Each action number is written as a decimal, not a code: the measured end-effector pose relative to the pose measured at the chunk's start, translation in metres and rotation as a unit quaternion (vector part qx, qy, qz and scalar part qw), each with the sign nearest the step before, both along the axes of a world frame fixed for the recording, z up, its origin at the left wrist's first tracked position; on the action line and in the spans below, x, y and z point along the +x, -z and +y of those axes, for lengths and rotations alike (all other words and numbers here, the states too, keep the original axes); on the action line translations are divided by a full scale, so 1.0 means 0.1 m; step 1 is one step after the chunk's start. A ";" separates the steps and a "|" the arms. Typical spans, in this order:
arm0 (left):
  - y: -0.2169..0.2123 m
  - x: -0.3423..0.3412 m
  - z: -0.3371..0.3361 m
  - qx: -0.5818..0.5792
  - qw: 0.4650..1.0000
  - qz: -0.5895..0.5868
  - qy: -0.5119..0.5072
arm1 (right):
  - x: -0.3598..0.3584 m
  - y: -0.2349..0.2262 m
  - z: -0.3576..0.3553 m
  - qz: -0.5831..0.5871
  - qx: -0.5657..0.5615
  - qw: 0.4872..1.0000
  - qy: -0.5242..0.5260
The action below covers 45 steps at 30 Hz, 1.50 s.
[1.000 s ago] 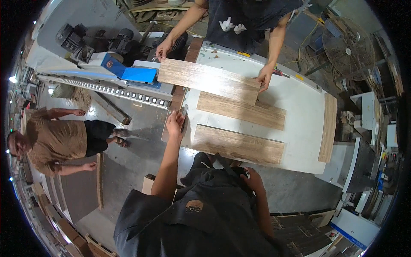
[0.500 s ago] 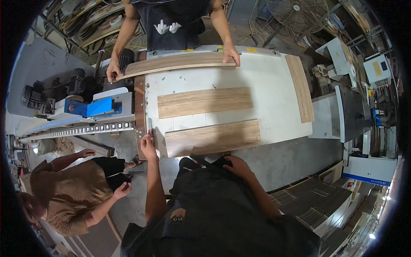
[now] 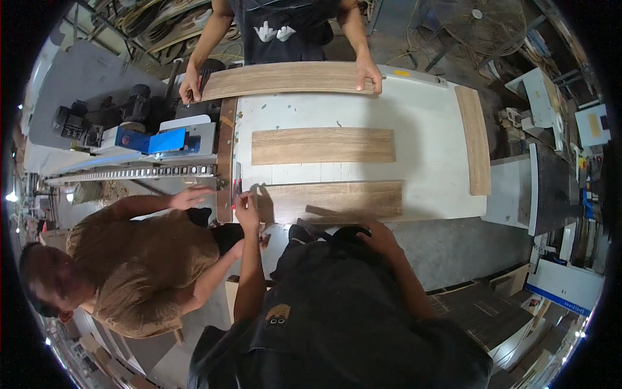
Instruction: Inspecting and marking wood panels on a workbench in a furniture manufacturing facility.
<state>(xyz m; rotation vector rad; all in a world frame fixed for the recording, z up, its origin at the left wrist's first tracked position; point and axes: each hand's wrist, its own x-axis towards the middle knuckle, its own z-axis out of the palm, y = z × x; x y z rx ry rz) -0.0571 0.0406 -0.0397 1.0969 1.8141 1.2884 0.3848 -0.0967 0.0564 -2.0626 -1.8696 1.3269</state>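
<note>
At the table's near left corner, my left hand [image 3: 246, 209] has its thumb and fingers pinched together. What they hold, if anything, is too small to make out. Right beside it on the table lies a utility knife [image 3: 238, 186] with red on its handle. My right hand [image 3: 381, 238] is low at my front against dark cloth, its fingertips partly hidden. A blurred dark strip [image 3: 321, 212] sticks out over the near wood-grain board [image 3: 350, 199]. Parallel to that board lies a second one [image 3: 324, 146]. Across the table, a co-worker's two hands hold a long wood-grain board [image 3: 285, 79] by its ends.
A white-topped table [image 3: 434, 149] carries another board [image 3: 475, 139] at its right end. On the left stands a machine with motors and a blue part [image 3: 167, 141]. A second co-worker in a brown shirt [image 3: 155, 259] is close on my left. A large fan [image 3: 483, 26] stands far right.
My left hand has shifted right, off the knife's handle end. The dark strip now reaches over the near board. The brown-shirted co-worker has come closer; the far board is tilted more upright.
</note>
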 end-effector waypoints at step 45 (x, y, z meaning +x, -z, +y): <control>-1.31 1.32 -0.86 0.111 0.939 0.318 -0.066 | 1.08 0.87 0.07 0.122 0.247 0.916 0.291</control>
